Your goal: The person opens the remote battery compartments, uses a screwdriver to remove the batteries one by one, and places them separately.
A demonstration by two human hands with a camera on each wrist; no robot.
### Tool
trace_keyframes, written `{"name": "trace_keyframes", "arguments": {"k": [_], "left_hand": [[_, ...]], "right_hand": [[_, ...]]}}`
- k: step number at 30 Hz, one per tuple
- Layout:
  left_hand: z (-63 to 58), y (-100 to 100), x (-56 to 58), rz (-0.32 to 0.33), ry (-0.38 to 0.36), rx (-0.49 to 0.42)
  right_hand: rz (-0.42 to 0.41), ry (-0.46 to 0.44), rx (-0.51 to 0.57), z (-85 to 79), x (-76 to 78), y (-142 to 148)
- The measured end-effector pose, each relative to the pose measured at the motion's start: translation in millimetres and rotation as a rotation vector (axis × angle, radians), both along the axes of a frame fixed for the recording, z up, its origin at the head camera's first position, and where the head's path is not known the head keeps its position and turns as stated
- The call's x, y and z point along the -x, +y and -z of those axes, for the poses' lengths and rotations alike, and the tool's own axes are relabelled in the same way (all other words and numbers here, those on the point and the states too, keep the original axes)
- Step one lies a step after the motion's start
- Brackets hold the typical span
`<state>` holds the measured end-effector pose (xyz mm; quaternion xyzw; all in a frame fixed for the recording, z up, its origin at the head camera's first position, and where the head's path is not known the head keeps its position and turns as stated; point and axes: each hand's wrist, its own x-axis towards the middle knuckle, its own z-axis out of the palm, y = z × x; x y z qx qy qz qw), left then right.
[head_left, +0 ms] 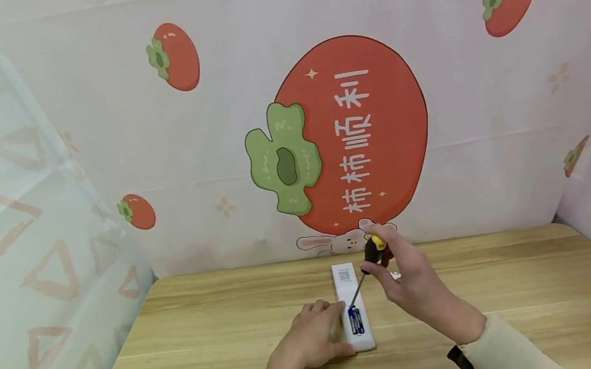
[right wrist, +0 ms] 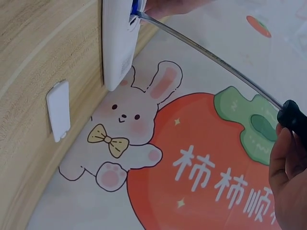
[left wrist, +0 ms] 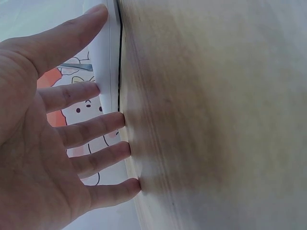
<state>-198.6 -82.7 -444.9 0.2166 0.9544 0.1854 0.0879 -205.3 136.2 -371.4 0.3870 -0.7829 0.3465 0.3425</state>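
A white remote control (head_left: 346,288) lies back side up on the table, its battery compartment uncovered with two blue-and-dark batteries (head_left: 356,322) inside. My left hand (head_left: 313,334) rests along its left side. Thumb and index fingertip touch the casing, and the other fingers (left wrist: 98,160) stretch out fairly straight toward the tabletop. With my right hand (head_left: 419,278) I grip a screwdriver (head_left: 374,251) by its black-and-yellow handle. Its metal shaft (right wrist: 216,60) slants down, the tip right at the far end of the batteries. The handle's end is up by my right index finger.
A small white battery cover (right wrist: 59,111) lies on the wooden table (head_left: 208,327) beyond the remote, mostly hidden behind my right hand in the head view. A printed cloth backdrop (head_left: 473,169) with persimmons rises at the table's back edge, and more cloth hangs at both sides.
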Motion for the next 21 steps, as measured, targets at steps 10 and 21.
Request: {"name": "trace_keyframes", "arguments": {"k": [10,21], "left_hand": [[-0.6,-0.3,-1.1,0.002,-0.003,-0.01],[-2.1,-1.2,-2.7,0.009,0.002,-0.023]], "right_hand": [[-0.028,0.077,0.008,-2.3,-1.0,-5.8],[-0.023,0.029,-0.021,-2.0,-3.5,-8.7]]}}
